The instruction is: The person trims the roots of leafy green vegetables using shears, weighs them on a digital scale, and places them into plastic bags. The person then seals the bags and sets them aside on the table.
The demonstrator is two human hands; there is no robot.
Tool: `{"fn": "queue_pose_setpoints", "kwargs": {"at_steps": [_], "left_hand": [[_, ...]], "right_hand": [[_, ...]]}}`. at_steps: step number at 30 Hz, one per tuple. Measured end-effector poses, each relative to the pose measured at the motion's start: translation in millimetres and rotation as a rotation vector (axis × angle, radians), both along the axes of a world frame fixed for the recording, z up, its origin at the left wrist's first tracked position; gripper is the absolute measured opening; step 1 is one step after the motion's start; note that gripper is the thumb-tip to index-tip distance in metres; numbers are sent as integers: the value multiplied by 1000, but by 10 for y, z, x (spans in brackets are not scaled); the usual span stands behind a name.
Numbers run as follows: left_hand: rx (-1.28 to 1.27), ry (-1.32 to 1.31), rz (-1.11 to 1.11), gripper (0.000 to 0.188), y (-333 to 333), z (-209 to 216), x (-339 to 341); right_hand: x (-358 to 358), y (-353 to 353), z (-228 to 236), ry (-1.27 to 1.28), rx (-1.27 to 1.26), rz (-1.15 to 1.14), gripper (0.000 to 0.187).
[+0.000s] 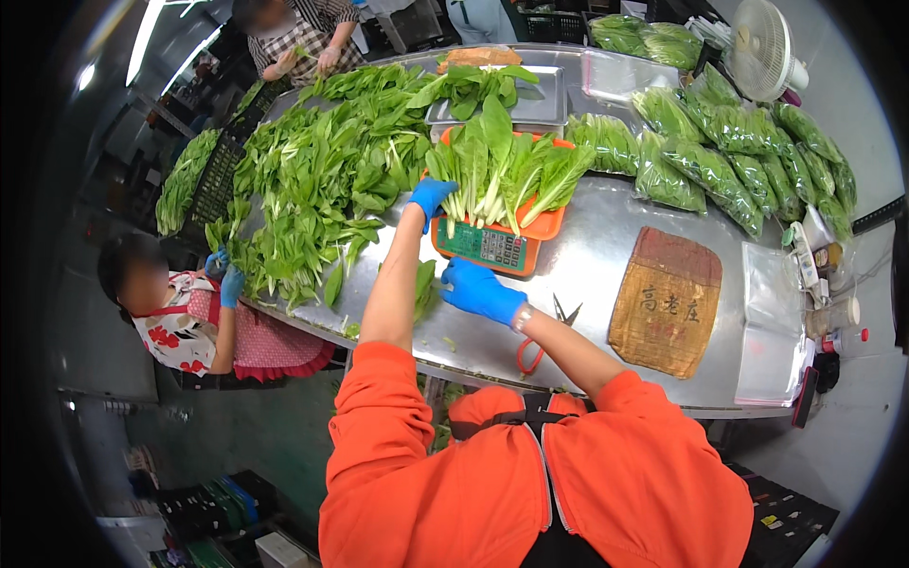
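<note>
My left hand, in a blue glove, is closed on stems at the left edge of a bunch of leafy greens. The greens lie on an orange digital scale, stems toward me, covering most of its pan. Just in front of the scale's keypad, my right hand, also gloved in blue, is over the metal table with loosely bent fingers and nothing visible in them. Red-handled scissors lie near my right wrist, partly hidden by it.
Loose greens heap the table's left side. Bagged greens pile up at the back right near a white fan. A brown board and clear plastic bags lie at right. Two co-workers handle greens at left and far left.
</note>
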State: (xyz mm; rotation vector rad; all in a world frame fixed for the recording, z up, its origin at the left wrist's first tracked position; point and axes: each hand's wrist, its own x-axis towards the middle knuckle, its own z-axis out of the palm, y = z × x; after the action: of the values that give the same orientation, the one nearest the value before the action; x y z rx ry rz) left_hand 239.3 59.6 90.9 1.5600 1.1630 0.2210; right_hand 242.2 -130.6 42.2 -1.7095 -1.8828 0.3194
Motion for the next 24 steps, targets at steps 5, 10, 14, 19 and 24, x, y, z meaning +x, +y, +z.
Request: {"fn": "queue_pose_setpoints", "kwargs": {"at_steps": [5, 10, 14, 19, 24], "left_hand": [[168, 206, -65, 37, 205, -206, 72], [208, 119, -122, 35, 189, -316, 114], [331, 51, -125, 33, 361, -683, 58], [560, 212, -258, 28, 337, -573, 282], [315, 11, -194, 28, 629, -833, 32]], "right_hand": [[42, 583, -64, 313, 124, -284, 20], [265, 126, 179, 529, 79, -361, 20], [642, -310, 274, 530, 195, -732, 28], [973, -105, 122, 117, 75, -785, 32], [928, -75, 210, 872, 331, -745, 20]]}}
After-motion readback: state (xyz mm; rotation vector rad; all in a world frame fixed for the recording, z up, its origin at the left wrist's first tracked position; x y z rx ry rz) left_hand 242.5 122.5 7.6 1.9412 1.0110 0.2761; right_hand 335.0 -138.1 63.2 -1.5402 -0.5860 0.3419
